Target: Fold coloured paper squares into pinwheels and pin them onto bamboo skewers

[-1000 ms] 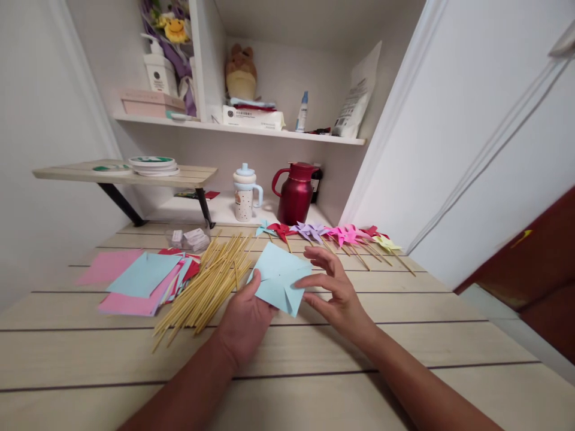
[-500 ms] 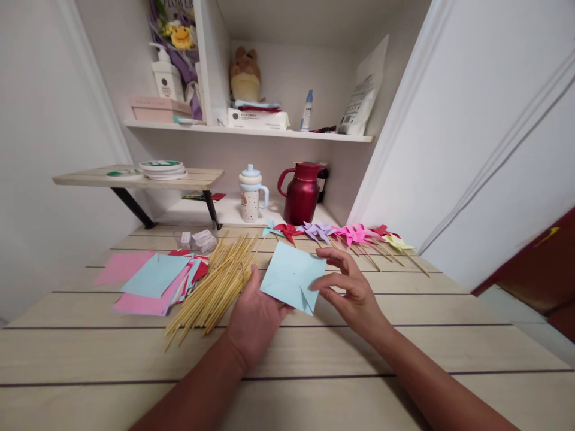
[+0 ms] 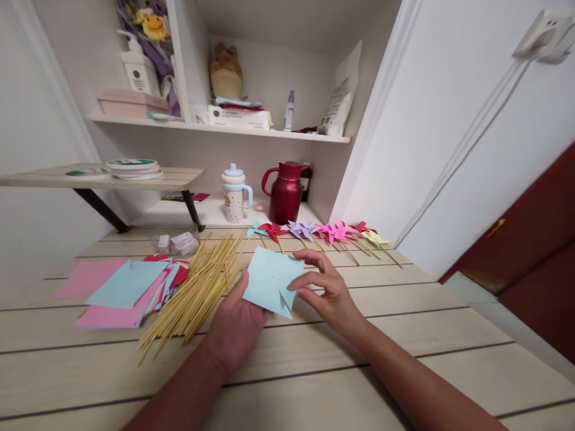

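A light blue paper square (image 3: 269, 278) with a small dark dot in its middle is held above the table. Slits run inward from its corners, and the lower right one gapes. My left hand (image 3: 236, 326) supports the paper from below, thumb along its left edge and the other fingers hidden underneath. At the right side, my right hand (image 3: 330, 293) pinches the paper's right corner between thumb and fingers. A pile of thin wooden sticks (image 3: 197, 293) lies just left of my left hand. Beyond the paper rests a row of paper pinwheels (image 3: 303, 230) on sticks.
Coloured paper sheets (image 3: 123, 284) lie at the left, beside a clear box (image 3: 179, 242) with small white pieces. At the back stand a blue-lidded cup (image 3: 234, 200) and a red thermos jug (image 3: 286, 194). A small raised shelf (image 3: 175, 178) carries tape rolls (image 3: 133, 168).
The view has swung to the right, so everything sits further left. My right hand has drawn the paper's lower right corner slightly, widening the slit there.
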The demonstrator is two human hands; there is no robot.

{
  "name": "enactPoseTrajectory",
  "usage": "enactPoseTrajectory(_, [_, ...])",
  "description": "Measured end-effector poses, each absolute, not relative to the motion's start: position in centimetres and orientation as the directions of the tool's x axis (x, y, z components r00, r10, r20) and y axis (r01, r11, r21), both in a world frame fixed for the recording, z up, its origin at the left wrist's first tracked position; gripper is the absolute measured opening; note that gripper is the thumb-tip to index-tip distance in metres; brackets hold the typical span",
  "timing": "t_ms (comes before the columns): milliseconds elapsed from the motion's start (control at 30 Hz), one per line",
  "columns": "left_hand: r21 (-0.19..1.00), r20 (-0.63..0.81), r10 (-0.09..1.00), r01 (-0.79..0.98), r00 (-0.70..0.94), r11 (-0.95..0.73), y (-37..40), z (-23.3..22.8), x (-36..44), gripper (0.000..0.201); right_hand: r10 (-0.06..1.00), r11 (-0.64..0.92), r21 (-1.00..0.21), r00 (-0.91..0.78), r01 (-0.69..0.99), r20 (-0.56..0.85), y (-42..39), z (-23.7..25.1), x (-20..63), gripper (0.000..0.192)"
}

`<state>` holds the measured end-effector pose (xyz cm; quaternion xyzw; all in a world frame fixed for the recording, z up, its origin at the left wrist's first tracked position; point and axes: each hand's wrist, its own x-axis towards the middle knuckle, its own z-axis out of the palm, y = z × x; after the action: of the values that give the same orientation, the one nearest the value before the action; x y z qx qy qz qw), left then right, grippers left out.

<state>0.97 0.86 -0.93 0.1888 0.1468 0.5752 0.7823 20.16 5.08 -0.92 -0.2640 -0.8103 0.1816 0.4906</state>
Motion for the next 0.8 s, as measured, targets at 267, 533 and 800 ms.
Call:
enactPoseTrajectory(267, [0.547,0.03,0.963,-0.81,0.268,0.209,0.7,-0.7,1.2,0.048,0.594,0.803,-0.53,-0.276,0.273,0.756,4.9,-1.4,19.6,0.012])
enactPoseTrajectory(533, [0.596,0.083,0.941,-0.773,0.327,0.217,0.7,-1.1,1.4,0.044,0.497,0.852,-0.398,-0.286,0.341,0.819,4.8,-1.6,19.5,0.015])
enactPoseTrajectory(800, [0.591,0.054,0.947,-0.775,0.315,0.224,0.6,-1.0,1.3,0.044,0.303,0.9,-0.115,-0.414,0.421,0.858,3.9,-0.7,19.0,0.022])
